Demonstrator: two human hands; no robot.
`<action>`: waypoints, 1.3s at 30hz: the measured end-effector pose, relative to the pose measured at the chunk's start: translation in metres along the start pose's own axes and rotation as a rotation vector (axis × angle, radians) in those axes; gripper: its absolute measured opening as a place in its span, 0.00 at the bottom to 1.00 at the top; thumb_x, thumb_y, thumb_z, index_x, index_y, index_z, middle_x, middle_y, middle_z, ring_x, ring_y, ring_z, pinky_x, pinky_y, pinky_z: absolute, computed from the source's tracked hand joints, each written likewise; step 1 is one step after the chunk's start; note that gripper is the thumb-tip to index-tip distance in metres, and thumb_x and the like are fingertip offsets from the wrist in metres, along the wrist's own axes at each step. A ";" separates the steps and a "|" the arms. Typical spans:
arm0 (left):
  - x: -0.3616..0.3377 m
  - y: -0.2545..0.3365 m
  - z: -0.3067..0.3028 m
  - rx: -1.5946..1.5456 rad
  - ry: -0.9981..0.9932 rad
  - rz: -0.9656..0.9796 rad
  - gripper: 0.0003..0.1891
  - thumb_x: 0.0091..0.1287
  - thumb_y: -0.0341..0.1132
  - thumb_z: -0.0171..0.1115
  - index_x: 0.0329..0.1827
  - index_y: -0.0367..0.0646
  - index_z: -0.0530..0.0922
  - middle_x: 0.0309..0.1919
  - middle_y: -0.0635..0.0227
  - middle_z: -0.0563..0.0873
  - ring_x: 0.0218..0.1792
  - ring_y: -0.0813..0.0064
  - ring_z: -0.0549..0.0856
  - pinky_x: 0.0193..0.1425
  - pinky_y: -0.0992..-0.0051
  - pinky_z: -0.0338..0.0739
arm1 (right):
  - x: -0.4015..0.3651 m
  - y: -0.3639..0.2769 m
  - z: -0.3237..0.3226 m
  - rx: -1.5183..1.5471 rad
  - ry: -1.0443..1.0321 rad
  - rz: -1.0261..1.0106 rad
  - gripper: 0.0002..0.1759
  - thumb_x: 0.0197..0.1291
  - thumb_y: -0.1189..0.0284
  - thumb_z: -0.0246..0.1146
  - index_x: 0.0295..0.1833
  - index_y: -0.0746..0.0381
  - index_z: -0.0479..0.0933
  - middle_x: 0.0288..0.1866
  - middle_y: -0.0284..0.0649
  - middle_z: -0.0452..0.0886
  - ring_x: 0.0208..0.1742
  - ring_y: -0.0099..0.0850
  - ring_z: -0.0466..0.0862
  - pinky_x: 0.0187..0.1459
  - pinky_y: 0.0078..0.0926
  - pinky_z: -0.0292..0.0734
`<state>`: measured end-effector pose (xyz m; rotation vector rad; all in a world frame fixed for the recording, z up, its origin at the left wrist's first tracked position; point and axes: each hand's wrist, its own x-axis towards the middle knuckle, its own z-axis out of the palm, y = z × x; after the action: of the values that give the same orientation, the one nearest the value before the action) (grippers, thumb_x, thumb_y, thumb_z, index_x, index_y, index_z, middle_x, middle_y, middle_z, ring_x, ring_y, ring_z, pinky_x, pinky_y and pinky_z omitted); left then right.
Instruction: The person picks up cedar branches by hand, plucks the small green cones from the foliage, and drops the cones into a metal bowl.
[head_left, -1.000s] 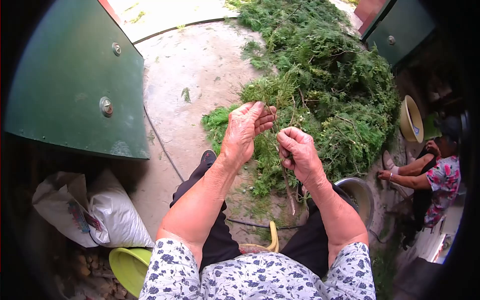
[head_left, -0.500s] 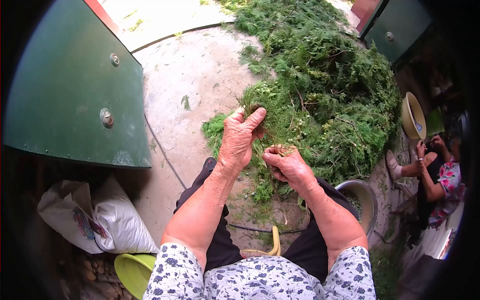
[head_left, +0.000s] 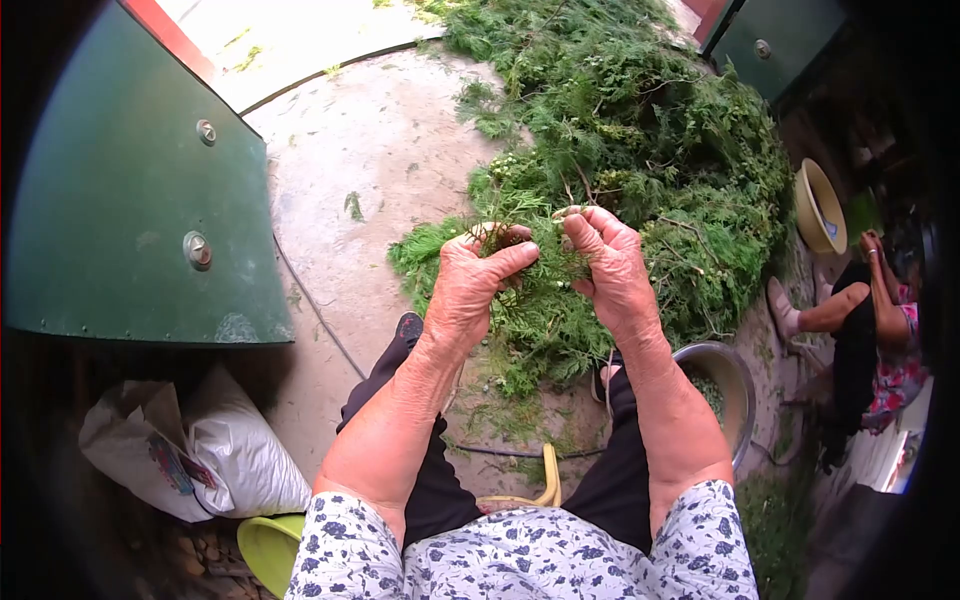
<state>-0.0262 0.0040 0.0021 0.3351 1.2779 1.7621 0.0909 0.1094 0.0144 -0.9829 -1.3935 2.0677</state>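
Observation:
My left hand is closed around a green sprig, its thumb pressed over the stem. Close by on the right, my right hand pinches at the tip of foliage, thumb against fingers; exactly what it grips is hard to make out. Both hands are held above a big heap of green branches, which spreads from between my feet to the doorway. Beside my right leg stands a metal basin with small greenish bits in it.
Green metal door leaf at left; white sacks and a lime-green basin below it. A cable crosses the floor. At right, a seated person is near a yellow basin.
My right hand has moved up and slightly right, from below my left hand to level with it. The view has shifted a little. The seated person's arms have moved.

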 end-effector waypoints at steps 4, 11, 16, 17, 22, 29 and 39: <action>-0.001 0.003 0.002 0.049 -0.095 -0.014 0.08 0.53 0.27 0.68 0.35 0.40 0.81 0.28 0.74 0.83 0.27 0.86 0.80 0.29 0.85 0.72 | 0.005 0.008 -0.002 -0.078 -0.060 -0.143 0.10 0.57 0.67 0.64 0.42 0.59 0.77 0.22 0.22 0.70 0.20 0.09 0.65 0.16 0.09 0.57; -0.002 -0.001 0.001 0.068 -0.096 0.008 0.07 0.54 0.26 0.67 0.35 0.41 0.82 0.27 0.77 0.82 0.28 0.88 0.78 0.32 0.85 0.70 | -0.004 0.000 0.003 -0.109 0.053 -0.240 0.11 0.58 0.67 0.64 0.44 0.60 0.78 0.26 0.23 0.70 0.21 0.09 0.64 0.19 0.10 0.58; 0.001 -0.005 0.000 0.147 -0.125 0.023 0.06 0.53 0.29 0.68 0.33 0.42 0.83 0.26 0.78 0.82 0.28 0.89 0.77 0.32 0.86 0.69 | 0.000 0.000 0.001 -0.535 -0.081 -0.574 0.12 0.56 0.68 0.65 0.41 0.64 0.78 0.29 0.34 0.80 0.29 0.18 0.77 0.30 0.18 0.71; 0.003 -0.009 0.000 0.127 -0.064 0.039 0.05 0.52 0.26 0.64 0.33 0.40 0.82 0.24 0.79 0.80 0.26 0.89 0.75 0.31 0.85 0.68 | -0.002 -0.001 0.003 -0.625 -0.079 -0.555 0.11 0.55 0.68 0.65 0.39 0.66 0.78 0.31 0.39 0.82 0.33 0.21 0.80 0.34 0.20 0.73; -0.001 0.000 0.006 -0.084 -0.077 -0.029 0.05 0.52 0.22 0.64 0.32 0.38 0.80 0.26 0.74 0.82 0.26 0.86 0.77 0.31 0.83 0.71 | 0.000 0.008 0.005 -0.159 -0.059 -0.265 0.11 0.60 0.66 0.61 0.34 0.64 0.78 0.24 0.30 0.75 0.25 0.16 0.72 0.24 0.15 0.67; 0.012 0.011 -0.009 -0.168 0.061 -0.042 0.05 0.59 0.31 0.63 0.35 0.39 0.79 0.23 0.72 0.79 0.19 0.83 0.70 0.28 0.80 0.66 | 0.015 0.011 -0.028 0.499 -0.151 0.007 0.11 0.56 0.82 0.52 0.46 0.69 0.68 0.39 0.45 0.77 0.30 0.28 0.77 0.26 0.20 0.72; 0.017 0.015 -0.016 -0.368 -0.027 -0.052 0.05 0.64 0.32 0.59 0.31 0.41 0.75 0.14 0.75 0.66 0.18 0.80 0.63 0.28 0.77 0.60 | 0.003 0.033 -0.016 -0.224 -0.199 0.159 0.10 0.59 0.67 0.62 0.33 0.64 0.78 0.16 0.26 0.70 0.13 0.12 0.66 0.12 0.11 0.56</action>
<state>-0.0544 0.0067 0.0036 0.1126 0.9097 1.8960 0.1019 0.1083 -0.0203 -1.0282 -1.7301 2.2101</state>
